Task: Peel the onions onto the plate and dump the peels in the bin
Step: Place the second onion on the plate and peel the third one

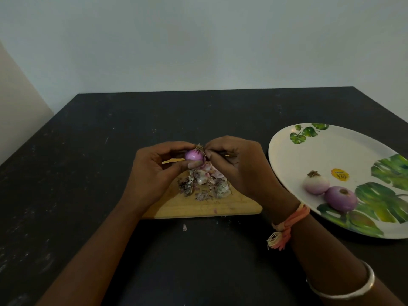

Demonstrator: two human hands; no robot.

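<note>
Two hands are meeting above a wooden cutting board (220,208) at mid-table. The left hand (154,171) is cupping a small purple onion (194,155), fingers curled over it and thumb under it, holding it clear of the board. The right hand (240,166) is pinching at the onion's rooty top end, fingertips closed tight on it. A heap of peels (205,183) is lying on the board right below the onion, and one stray peel (184,227) is sitting on the table just near of the board.

On the right, a white leaf-print plate (309,151) is carrying two peeled onions (315,183), touching each other, beside a yellow sticker (340,174). The right wrist is wearing a pink thread band (287,224), and a silver bangle (344,288) is sitting nearer on the forearm.

The table (88,151) is black, scuffed and speckled, its far edge running along a plain pale wall (198,40). The lighting is looking dim.
</note>
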